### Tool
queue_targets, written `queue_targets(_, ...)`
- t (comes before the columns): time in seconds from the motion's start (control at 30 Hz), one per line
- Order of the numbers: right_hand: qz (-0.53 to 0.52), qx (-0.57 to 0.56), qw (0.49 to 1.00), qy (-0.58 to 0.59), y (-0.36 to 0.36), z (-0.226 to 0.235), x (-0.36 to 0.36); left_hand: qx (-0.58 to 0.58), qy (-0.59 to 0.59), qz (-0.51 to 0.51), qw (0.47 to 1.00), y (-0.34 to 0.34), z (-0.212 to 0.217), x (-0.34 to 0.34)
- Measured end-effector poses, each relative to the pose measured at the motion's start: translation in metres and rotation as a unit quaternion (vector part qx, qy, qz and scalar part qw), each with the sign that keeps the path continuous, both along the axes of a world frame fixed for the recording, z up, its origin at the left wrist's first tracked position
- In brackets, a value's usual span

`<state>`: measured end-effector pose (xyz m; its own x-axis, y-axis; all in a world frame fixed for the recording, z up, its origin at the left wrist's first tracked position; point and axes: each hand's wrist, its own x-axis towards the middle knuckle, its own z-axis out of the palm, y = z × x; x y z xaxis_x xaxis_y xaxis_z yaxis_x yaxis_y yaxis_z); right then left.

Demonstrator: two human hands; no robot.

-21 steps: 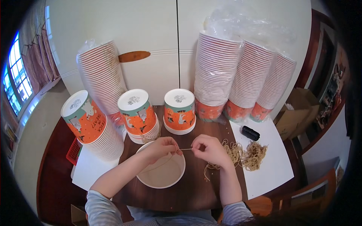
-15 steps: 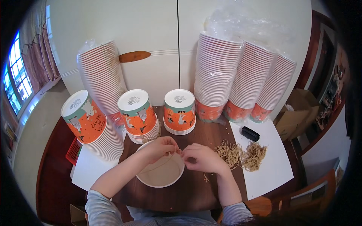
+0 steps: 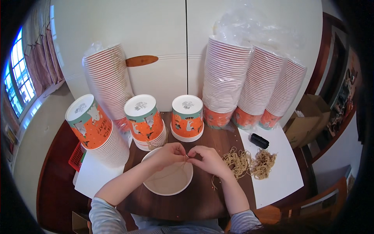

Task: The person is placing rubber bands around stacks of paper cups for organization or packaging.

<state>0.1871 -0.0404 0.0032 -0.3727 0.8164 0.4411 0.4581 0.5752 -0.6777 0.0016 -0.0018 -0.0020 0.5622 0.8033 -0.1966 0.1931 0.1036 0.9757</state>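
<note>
Over the far right rim of an open white-lined paper bucket (image 3: 167,188), my hands meet with fingertips pinched together. A thin tan cord (image 3: 184,165) runs from between them and hangs down into the bucket. My left hand (image 3: 171,154) is closed on the cord. My right hand (image 3: 205,159) pinches it too, close against the left fingertips; the exact point of grip is too small to make out. To the right of my right hand lies a loose tangled pile of tan cords (image 3: 237,162), with a second tan pile (image 3: 263,163) beside it.
Upside-down nested orange-and-green buckets stand at the left (image 3: 93,134), centre left (image 3: 149,126) and centre (image 3: 187,121). Plastic-wrapped stacks lean by the cabinet, one at left (image 3: 109,74) and several at right (image 3: 226,74). A black oblong object (image 3: 259,141) lies beyond the cords.
My fingers have shifted slightly while still pinched together on the cord. The whole view has moved a little; the buckets and cord piles stay in place.
</note>
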Motion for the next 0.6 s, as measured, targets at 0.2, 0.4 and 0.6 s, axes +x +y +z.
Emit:
queue_targets(0.2, -0.007, -0.040, 0.999, 0.032, -0.003, -0.002, -0.009, 0.033, 0.026, 0.011, 0.999, 0.004, -0.004, 0.000)
queue_targets(0.4, -0.021, 0.038, 0.999, -0.017, -0.001, -0.007, -0.008, 0.007, 0.084, 0.049, 0.995, -0.007, 0.013, 0.005)
queue_targets(0.6, -0.033, -0.064, 0.995, 0.065, 0.001, -0.006, -0.007, 0.079, 0.107, 0.051, 0.990, -0.016, 0.013, 0.001)
